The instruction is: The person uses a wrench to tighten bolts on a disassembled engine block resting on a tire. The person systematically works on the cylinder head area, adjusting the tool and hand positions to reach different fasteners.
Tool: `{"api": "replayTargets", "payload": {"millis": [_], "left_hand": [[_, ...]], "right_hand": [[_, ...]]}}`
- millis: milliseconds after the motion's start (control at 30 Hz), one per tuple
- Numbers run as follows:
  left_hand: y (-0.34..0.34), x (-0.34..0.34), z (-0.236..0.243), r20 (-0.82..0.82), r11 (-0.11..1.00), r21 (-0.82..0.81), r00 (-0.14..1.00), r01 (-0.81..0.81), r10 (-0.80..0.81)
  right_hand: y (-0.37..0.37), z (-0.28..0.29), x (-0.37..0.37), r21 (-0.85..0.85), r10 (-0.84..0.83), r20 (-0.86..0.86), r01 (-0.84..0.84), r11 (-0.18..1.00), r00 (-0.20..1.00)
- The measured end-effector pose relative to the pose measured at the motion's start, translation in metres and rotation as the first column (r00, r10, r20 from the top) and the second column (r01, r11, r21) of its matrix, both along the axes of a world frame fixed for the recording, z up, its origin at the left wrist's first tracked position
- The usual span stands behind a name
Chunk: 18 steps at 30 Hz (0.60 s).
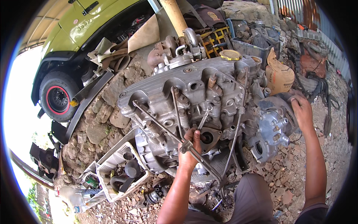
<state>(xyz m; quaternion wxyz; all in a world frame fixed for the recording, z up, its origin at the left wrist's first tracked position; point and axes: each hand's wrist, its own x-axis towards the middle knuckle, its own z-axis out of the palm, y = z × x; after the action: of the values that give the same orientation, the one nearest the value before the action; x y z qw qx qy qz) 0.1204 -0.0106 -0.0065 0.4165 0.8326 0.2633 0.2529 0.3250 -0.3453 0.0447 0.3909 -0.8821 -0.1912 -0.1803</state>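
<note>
A grey metal engine (pixel 209 89) with a ribbed valve cover (pixel 179 76) stands in front of me. Closed around the handle of a spanner (pixel 204 118) is my left hand (pixel 189 149), and the spanner's upper end sits at a fitting on the engine's near side. Thin metal fuel pipes (pixel 160 125) cross the engine and run past this hand. At the right end of the engine, my right hand (pixel 301 109) grips the edge of a round dark housing (pixel 285 106), with some fingers hidden behind it. The pump (pixel 274 125) with several outlets lies just left of that hand.
A white plastic crate (pixel 106 186) of parts stands at lower left, beside a stone wall (pixel 97 132). Behind are a green vehicle (pixel 84 28), a wooden post (pixel 173 16) and a dark bin (pixel 257 46). A brown paper bag (pixel 279 74) stands beyond the engine. Rubble (pixel 294 175) covers the ground.
</note>
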Motion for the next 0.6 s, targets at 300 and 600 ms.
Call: {"api": "replayTargets", "payload": {"millis": [300,600], "left_hand": [[-0.056,0.018,-0.005,0.228,0.845,-0.506,0.972,0.173,-0.062],[-0.098,0.048,-0.015,0.34,0.783,-0.6,0.939,0.165,0.063]], "right_hand": [[-0.003,-0.005,0.003,0.006,0.007,0.022,-0.008,1.0,1.0],[0.001,0.006,-0.004,0.015,0.009,-0.069,-0.008,1.0,0.998]]}}
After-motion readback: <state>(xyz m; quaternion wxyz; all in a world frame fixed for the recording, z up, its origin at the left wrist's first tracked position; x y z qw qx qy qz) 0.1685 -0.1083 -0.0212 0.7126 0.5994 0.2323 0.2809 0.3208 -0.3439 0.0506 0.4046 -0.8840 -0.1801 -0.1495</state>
